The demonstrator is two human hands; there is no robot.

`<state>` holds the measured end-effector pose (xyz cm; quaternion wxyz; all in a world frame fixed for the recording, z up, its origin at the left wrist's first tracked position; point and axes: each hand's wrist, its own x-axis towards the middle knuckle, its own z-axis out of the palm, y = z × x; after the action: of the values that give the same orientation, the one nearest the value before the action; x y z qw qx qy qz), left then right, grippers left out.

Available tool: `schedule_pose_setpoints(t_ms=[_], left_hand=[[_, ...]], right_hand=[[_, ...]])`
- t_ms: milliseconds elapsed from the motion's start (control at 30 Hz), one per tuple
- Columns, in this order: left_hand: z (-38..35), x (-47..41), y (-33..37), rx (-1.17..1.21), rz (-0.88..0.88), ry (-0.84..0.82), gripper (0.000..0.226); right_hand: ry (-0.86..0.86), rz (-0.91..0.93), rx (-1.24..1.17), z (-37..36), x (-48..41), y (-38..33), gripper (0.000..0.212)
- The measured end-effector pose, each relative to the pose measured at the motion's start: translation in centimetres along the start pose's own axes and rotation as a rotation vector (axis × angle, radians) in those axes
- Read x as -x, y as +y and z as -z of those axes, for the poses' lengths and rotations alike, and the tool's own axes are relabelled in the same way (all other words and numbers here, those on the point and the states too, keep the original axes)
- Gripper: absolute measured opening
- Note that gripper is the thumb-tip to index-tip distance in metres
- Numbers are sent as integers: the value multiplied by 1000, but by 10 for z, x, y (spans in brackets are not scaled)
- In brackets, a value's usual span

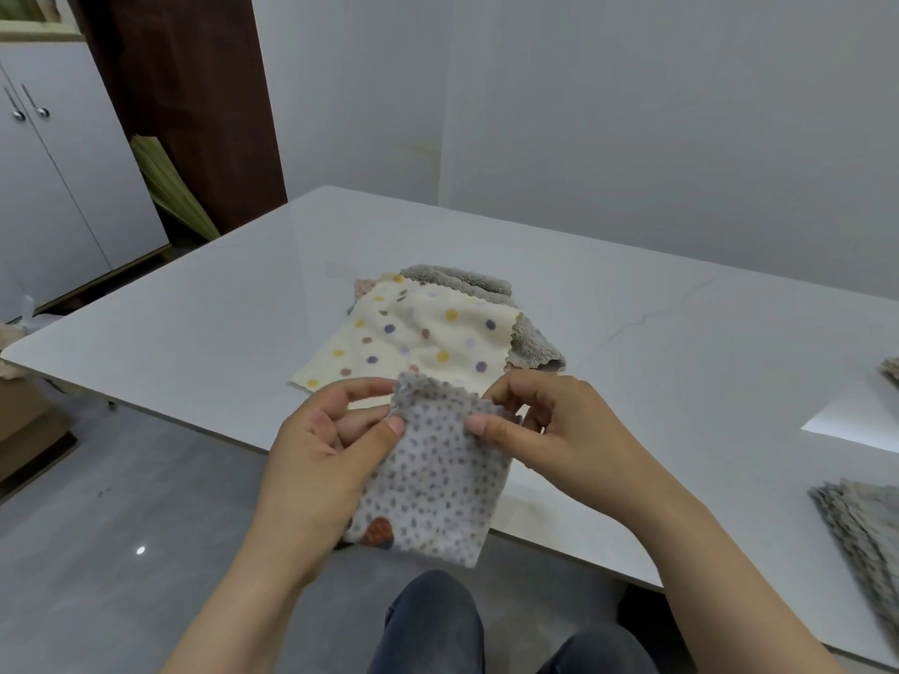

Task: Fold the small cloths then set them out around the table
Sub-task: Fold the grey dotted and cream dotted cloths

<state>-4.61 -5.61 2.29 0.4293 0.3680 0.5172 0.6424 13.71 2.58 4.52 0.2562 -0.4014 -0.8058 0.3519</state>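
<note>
1. The left hand (321,454) is raised in front of the table's near edge. Its thumb presses on the front of the grey spotted cloth (433,484) near the top left corner, and its fingers curl behind.
2. The right hand (559,430) mirrors it at the top right corner, thumb on the front and fingers bent behind the scalloped top edge. Both hands hold the cloth in a narrow pinch.
3. The grey spotted cloth hangs in the air between the hands. Its top is level with the table edge and its lower end drops past that edge above the person's knees (433,620). Two layers show at the top, and a rust-coloured patch sits at the lower left corner.
4. Just beyond the hands lies a pile on the table (219,323). A cream polka-dot cloth (418,338) is spread flat over a grey fluffy cloth (535,347), and a pinkish cloth (361,287) peeks out at the far left. The cream cloth's near corner reaches close to the table's near edge.
5. Bare glossy tabletop lies left of the pile. More lies to the right, between the pile and a white sheet of paper (856,420).
6. A stack of folded grey cloths (866,527) sits near the right border, on the near side of the paper.
7. Open floor lies left of the table, with a white cabinet (63,187) beyond it.
</note>
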Motion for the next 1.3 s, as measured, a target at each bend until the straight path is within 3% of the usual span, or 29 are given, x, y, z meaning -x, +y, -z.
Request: schedule_pose_setpoints(t_ms=[133, 200, 367, 500, 733, 967, 1067, 1200, 1300], left_hand=[[9, -5, -6, 6, 0, 8, 19], [10, -6, -8, -67, -44, 1, 15], [10, -3, -9, -298, -115, 77, 29], [11, 0, -10, -426, -140, 32, 23], [16, 4, -13, -545, -226, -46, 37], [21, 2, -17, -512, -265, -18, 43], [35, 0, -21, -487, -233, 15, 44], [57, 0, -25, -356, -151, 71, 40], [68, 1, -25, -309, -111, 114, 39]], right_hand=[[-80, -9, 87, 7, 2, 2, 18], [-102, -31, 109, 7, 3, 4, 19], [-105, 5, 61, 5, 2, 7, 21], [-46, 35, 6, 2, 2, 8, 16], [125, -22, -75, -8, 1, 12, 15], [196, 3, -182, -24, 3, 14, 34], [215, 3, -168, -28, 0, 18, 31], [116, 25, 11, -39, -11, 25, 20], [16, 94, 181, -53, -22, 32, 24]])
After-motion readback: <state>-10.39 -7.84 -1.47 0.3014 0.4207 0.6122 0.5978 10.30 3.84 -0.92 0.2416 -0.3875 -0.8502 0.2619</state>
